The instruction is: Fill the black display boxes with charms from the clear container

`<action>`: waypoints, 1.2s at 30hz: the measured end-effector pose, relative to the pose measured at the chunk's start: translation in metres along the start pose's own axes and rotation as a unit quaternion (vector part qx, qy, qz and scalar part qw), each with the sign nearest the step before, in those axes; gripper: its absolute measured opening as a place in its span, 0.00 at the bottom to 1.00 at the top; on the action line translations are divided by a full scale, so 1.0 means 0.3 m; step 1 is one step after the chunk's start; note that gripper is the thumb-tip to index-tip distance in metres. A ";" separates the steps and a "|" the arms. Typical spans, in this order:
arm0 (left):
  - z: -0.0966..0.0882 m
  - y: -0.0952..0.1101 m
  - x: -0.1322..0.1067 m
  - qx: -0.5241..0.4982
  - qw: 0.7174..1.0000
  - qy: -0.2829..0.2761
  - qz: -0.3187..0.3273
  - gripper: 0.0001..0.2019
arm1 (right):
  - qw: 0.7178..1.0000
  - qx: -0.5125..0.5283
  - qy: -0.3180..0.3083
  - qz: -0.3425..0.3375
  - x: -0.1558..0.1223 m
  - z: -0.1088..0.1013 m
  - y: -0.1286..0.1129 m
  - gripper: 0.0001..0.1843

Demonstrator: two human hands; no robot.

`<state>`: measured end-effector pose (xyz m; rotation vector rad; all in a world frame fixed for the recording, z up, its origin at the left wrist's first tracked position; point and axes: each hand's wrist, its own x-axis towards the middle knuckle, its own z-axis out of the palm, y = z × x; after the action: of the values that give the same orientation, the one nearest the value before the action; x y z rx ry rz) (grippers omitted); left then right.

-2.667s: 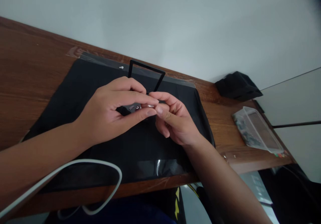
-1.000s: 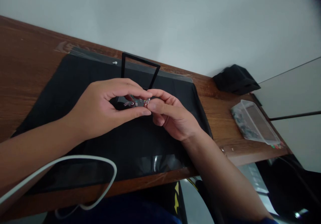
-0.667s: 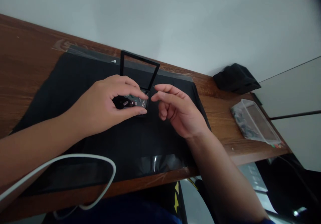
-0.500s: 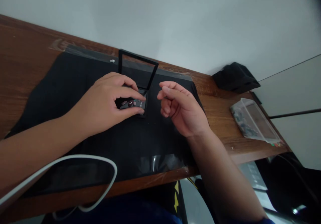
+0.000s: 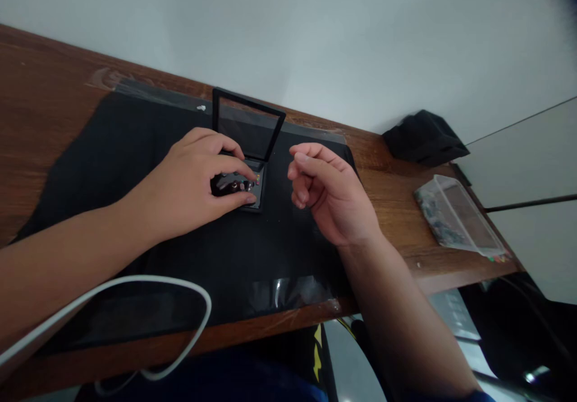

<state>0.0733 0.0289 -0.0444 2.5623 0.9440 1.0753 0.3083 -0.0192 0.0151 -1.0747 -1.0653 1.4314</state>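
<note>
Resting on the black mat (image 5: pixel 135 167), item one: a shallow black case (image 5: pixel 258 202) with its frame-like lid (image 5: pixel 249 121) standing open and tilted back toward the wall.

Item two: a small dark piece (image 5: pixel 232 184) with tiny coloured dots, too small to identify, sitting in the case's base. The left hand (image 5: pixel 189 182) covers it, thumb and fingers pinched around it and pressing it down into the base.

Item three: the right hand (image 5: pixel 331 201), raised just beside the case on its right, apart from it; fingers half-curled, holding nothing.

Surroundings: a wooden desk (image 5: pixel 45 89) under the mat; a white cable (image 5: pixel 180 285) looping over the near edge; a clear plastic box (image 5: pixel 455 225) near the desk's right end; a black pouch (image 5: pixel 424 143) behind it against the wall.
</note>
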 end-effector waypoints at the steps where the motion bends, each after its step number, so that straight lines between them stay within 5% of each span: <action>1: 0.000 -0.002 0.000 -0.002 1.000 0.000 0.004 0.12 | 1.000 -0.002 0.000 -0.003 0.000 0.000 0.000 0.16; 19: -0.032 0.012 -0.003 -0.004 1.000 -0.027 -0.014 0.15 | 0.996 -0.062 -0.002 -0.058 -0.007 0.012 0.013 0.17; 27: -0.039 0.032 0.003 0.015 0.989 -0.100 -0.107 0.19 | 0.987 -0.113 -0.002 -0.112 0.012 -0.003 0.029 0.23; 36: -0.041 0.052 0.008 0.014 0.989 -0.103 -0.107 0.19 | 0.984 -0.126 -0.013 -0.123 0.013 -0.004 0.031 0.22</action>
<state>0.0737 0.0177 -0.0277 2.4645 1.1513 0.7280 0.3073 -0.0163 0.0055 -1.0610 -1.3749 1.1374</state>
